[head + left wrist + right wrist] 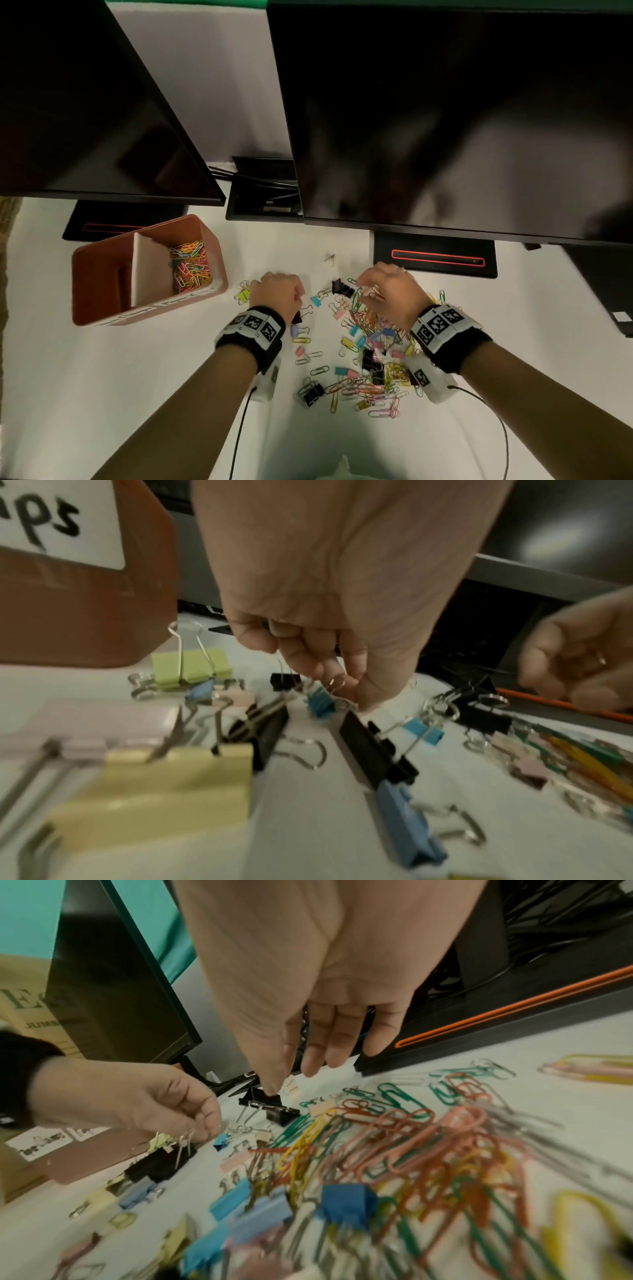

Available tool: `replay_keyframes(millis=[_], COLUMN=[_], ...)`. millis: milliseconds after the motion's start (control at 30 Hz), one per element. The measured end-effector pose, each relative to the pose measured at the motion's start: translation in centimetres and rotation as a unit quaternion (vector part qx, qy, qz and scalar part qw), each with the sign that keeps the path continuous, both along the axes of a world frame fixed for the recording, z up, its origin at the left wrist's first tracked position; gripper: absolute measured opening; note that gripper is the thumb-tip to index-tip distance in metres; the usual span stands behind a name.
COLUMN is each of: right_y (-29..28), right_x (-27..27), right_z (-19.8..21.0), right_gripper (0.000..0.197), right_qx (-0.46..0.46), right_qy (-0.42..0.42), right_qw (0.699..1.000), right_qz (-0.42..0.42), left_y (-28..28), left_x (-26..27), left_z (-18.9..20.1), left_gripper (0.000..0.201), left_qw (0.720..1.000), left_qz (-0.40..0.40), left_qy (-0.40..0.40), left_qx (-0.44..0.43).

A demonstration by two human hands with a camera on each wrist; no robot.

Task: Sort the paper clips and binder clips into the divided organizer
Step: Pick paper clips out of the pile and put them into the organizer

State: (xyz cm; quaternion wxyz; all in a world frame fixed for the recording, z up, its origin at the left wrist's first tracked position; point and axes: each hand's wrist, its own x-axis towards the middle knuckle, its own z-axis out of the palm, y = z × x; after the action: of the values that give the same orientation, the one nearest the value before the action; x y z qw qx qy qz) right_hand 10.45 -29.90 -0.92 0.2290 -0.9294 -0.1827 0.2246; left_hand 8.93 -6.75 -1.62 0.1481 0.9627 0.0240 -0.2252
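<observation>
A brown divided organizer stands at the left; its right compartment holds several coloured paper clips. A mixed pile of paper clips and binder clips lies between my forearms. My left hand is curled and pinches the wire handle of a small blue binder clip that hangs just above the table, seen with the left hand in the left wrist view. My right hand points straight fingers down, the thumb tip touching a black binder clip. It holds nothing.
Two dark monitors overhang the back of the white table, with their stands and a cable tray behind. A stray metal clip lies apart near the back. A yellow-green binder clip sits beside the organizer.
</observation>
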Motion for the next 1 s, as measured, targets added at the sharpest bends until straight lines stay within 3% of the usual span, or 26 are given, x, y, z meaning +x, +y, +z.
replay_keyframes(millis=[200,333,467,567,800,1000], right_y=[-0.7,0.3,2.5,3.6,3.6,2.6], right_x=[-2.7,-4.2,-4.3,-3.9,-3.8,-4.2], right_z=[0.0,-0.1,-0.2,-0.3,-0.7,-0.6], right_gripper=[0.023,0.037,0.047,0.038,0.018,0.022], right_qx=[-0.011,-0.069,-0.142,-0.156,-0.104,-0.066], right_qy=[0.013,0.005,0.008,0.02,-0.004,0.038], right_qw=[0.997,0.995,0.989,0.987,0.995,0.997], right_qz=[0.072,0.072,0.033,0.025,0.0,-0.021], left_y=[2.0,2.9,3.0,2.3,1.1,0.8], left_x=[-1.8,-6.2,-10.5,-11.8,-11.8,-11.1], left_z=[2.3,2.9,0.6,-0.9,-2.8,-2.6], left_gripper=[0.008,0.003,0.017,0.027,0.008,0.012], left_qw=[0.986,0.974,0.98,0.986,0.988,0.991], left_qz=[-0.038,-0.084,-0.089,-0.084,0.007,-0.016], left_qy=[-0.099,-0.071,-0.015,-0.027,-0.058,-0.027], left_qx=[-0.132,-0.197,-0.176,-0.142,-0.141,-0.127])
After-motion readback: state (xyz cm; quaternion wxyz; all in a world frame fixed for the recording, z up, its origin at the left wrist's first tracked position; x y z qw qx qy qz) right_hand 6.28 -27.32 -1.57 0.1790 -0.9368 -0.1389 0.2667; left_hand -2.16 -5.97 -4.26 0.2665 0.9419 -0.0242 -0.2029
